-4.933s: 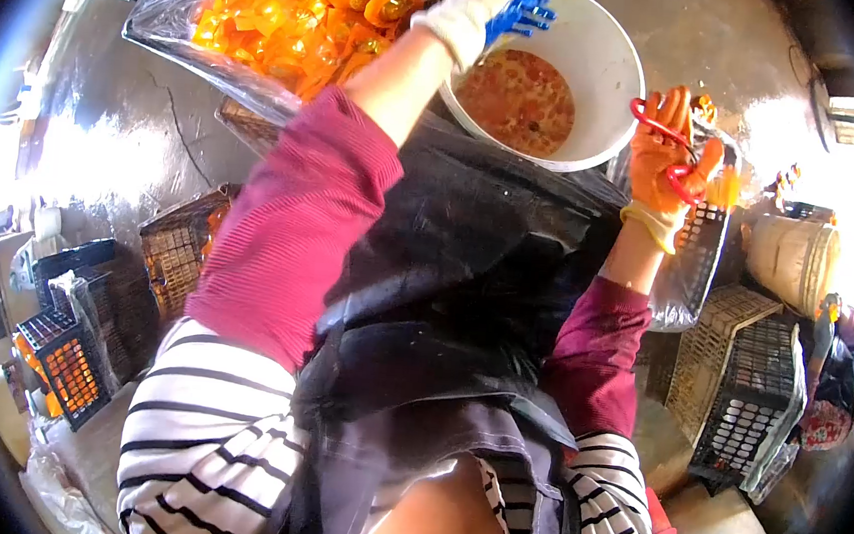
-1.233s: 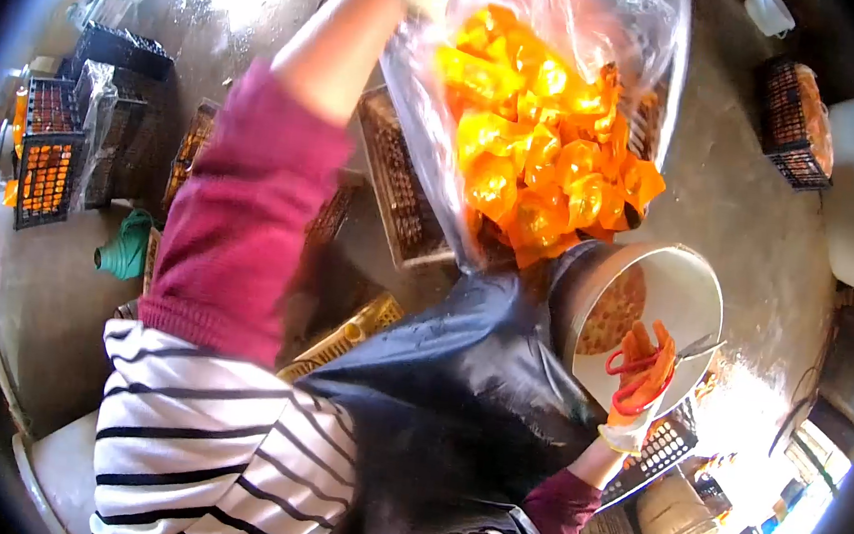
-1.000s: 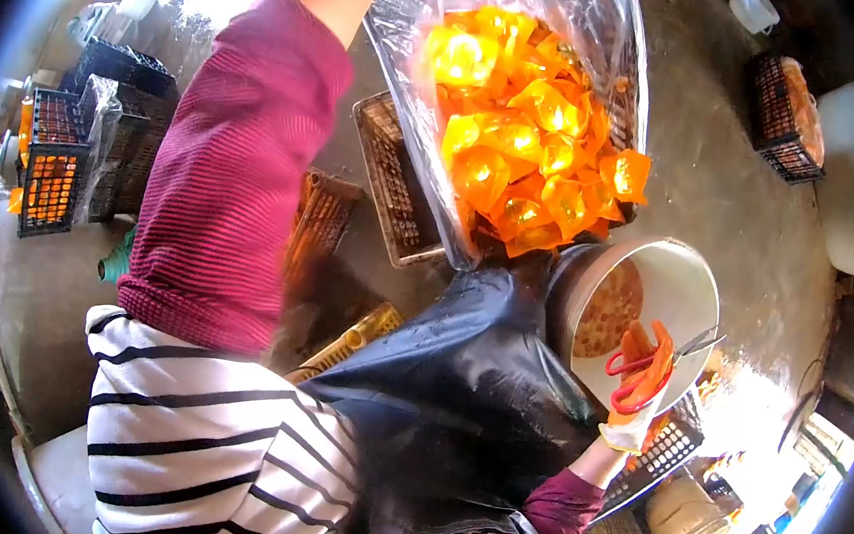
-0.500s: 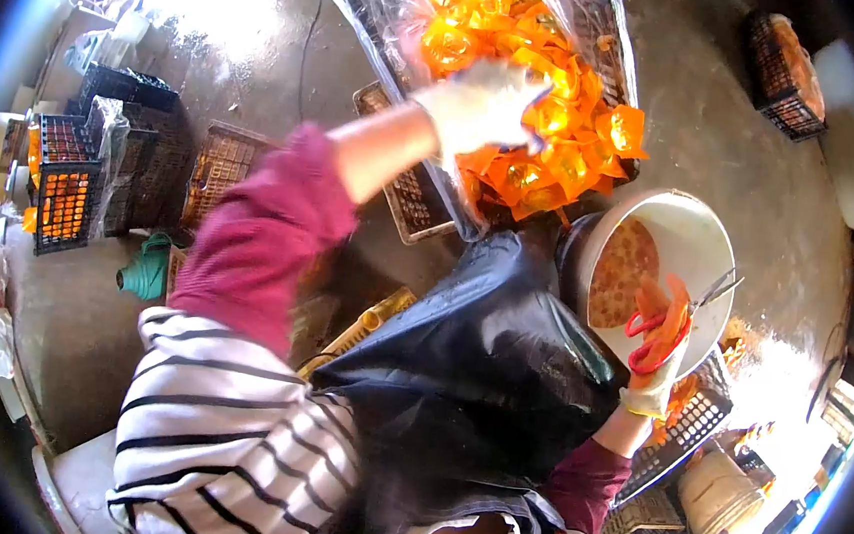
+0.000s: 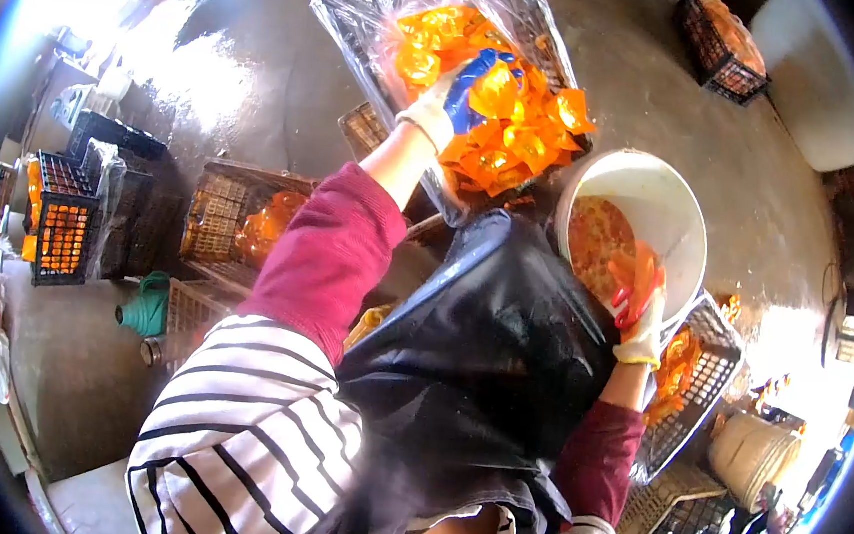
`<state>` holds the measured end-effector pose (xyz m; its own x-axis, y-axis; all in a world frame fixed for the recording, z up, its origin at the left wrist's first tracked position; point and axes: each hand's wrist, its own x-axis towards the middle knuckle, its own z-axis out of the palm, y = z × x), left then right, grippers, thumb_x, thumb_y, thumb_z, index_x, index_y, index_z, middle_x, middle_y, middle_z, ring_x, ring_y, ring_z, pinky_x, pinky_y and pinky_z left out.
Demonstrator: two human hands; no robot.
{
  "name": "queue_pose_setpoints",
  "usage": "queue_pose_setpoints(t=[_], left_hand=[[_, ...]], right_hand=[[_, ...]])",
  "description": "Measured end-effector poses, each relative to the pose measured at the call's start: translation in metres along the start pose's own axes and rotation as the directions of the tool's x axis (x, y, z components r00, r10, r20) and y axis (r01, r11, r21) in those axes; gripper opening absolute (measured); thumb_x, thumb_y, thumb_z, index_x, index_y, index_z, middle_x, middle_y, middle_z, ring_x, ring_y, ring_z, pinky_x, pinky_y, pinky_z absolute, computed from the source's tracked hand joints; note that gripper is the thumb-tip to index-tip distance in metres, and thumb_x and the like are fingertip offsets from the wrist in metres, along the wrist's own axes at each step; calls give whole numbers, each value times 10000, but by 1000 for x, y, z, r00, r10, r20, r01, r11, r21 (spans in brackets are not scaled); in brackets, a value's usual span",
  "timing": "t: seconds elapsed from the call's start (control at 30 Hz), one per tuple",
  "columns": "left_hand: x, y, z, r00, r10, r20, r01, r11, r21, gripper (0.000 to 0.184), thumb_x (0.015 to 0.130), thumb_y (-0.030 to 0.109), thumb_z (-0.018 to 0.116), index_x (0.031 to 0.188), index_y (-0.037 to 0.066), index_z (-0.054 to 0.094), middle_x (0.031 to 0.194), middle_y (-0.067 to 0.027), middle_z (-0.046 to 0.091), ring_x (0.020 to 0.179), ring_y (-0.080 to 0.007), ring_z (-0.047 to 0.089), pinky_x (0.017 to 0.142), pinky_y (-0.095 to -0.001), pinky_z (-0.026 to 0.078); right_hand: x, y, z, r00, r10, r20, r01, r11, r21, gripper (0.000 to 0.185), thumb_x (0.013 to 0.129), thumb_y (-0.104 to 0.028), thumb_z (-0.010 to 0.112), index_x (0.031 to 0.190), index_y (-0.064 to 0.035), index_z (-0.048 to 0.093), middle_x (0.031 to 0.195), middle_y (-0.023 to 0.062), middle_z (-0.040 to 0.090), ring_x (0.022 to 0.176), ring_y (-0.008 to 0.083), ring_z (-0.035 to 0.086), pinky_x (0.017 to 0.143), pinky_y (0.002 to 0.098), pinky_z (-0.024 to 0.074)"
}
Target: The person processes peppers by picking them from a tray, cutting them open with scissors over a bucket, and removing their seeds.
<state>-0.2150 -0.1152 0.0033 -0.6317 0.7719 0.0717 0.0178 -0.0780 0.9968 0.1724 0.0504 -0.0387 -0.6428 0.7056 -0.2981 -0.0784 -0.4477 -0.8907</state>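
I'm seeing plenty of orange pieces (image 5: pixel 517 139) heaping up in the lined crate (image 5: pixel 370 32) ahead-left of the white bucket (image 5: pixel 666 221); reckon much is remaining there. Bucket's holding reddish contents (image 5: pixel 597 242) partway up; second crate (image 5: pixel 708 395) to its near right is carrying some orange too. Hands are sitting apart: left hand (image 5: pixel 471 95) reaching out among the pieces, can't tell if gripping; right hand (image 5: pixel 636 289) curling round red handles (image 5: pixel 632 309) at the bucket's near rim, forearm angling forward.

One head-worn camera looks forward and steeply down, wide and round-edged, past a glossy black apron (image 5: pixel 490 362) close below to the blue-and-white-gloved left hand (image 5: pixel 469 92) and orange-gloved right hand (image 5: pixel 643 292).
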Motion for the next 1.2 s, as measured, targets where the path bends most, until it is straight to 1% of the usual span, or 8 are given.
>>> queue_pose_setpoints(t=[0.03, 0.17, 0.3, 0.43, 0.7, 0.77, 0.9, 1.2], left_hand=[[-20, 13, 27, 881, 427, 206, -463, 678, 571, 494, 801, 88, 639, 1275, 84, 501, 1239, -60, 574, 1151, -187, 536, 1021, -297, 383], [-6, -1, 126, 956, -125, 266, 264, 765, -588, 309, 962, 175, 444, 1205, 4, 529, 1151, -120, 611, 1049, -178, 591, 903, -269, 466], [-2, 5, 202, 943, -301, -142, 302, 953, -18, 297, 846, 281, 608, 1011, 37, 639, 935, -127, 682, 880, -225, 649, 727, -347, 497], [17, -26, 208, 853, 505, -129, -275, 646, 712, 251, 827, 241, 621, 1027, 90, 615, 913, -164, 653, 851, -301, 634, 710, -362, 488], [32, -35, 189, 965, -208, -160, 262, 811, 523, 306, 825, 276, 617, 1038, 57, 628, 959, -177, 662, 875, -283, 649, 751, -345, 501], [31, -17, 178, 969, 14, 245, -243, 210, 947, 276, 858, 270, 588, 1027, 56, 633, 928, -170, 668, 819, -246, 659, 704, -341, 515], [13, -10, 208, 939, -129, 318, 272, 845, -460, 267, 892, 287, 574, 1006, 60, 657, 931, -42, 671, 853, -148, 639, 760, -266, 497], [22, -86, 251, 869, -90, 486, 318, 855, -409, 391, 921, 245, 537, 1216, -11, 531, 1228, -97, 570, 1081, -172, 566, 944, -275, 446]], right_hand=[[-5, -7, 9, 1000, 20, 14, -19, 999, -33, 519, 967, -444, 375, 1283, -43, 465, 1102, 173, 626, 875, 226, 631, 548, 216, 426], [-5, -33, 13, 997, 30, 66, -14, 972, -233, 418, 965, -338, 412, 1225, -27, 513, 1083, 144, 628, 898, 213, 623, 677, 266, 498], [-13, -41, -21, 972, -143, 189, 179, 964, -195, 427, 949, -300, 484, 1260, -7, 471, 1063, 177, 632, 906, 239, 632, 731, 297, 498], [-25, -41, -38, 982, -175, -77, 152, 960, -236, 398, 954, -299, 457, 1233, -17, 490, 1032, 193, 631, 906, 254, 630, 814, 342, 497], [-1, -17, -26, 992, -120, -32, 111, 972, -209, 337, 931, -235, 527, 1189, -20, 541, 1033, 116, 617, 911, 251, 631, 799, 318, 503], [0, -19, -24, 1000, -16, 2, 16, 998, -62, 290, 890, -113, 582, 1159, -8, 558, 1040, 85, 599, 939, 208, 613, 797, 296, 503], [17, 0, -28, 998, -26, 61, 34, 990, -135, 291, 868, -31, 593, 1154, 2, 548, 1034, 85, 597, 966, 173, 588, 823, 280, 500], [-8, -27, -12, 993, 117, -27, -119, 952, -283, 350, 919, -281, 565, 1162, -29, 564, 941, 66, 638, 767, 96, 602, 637, 197, 466]])
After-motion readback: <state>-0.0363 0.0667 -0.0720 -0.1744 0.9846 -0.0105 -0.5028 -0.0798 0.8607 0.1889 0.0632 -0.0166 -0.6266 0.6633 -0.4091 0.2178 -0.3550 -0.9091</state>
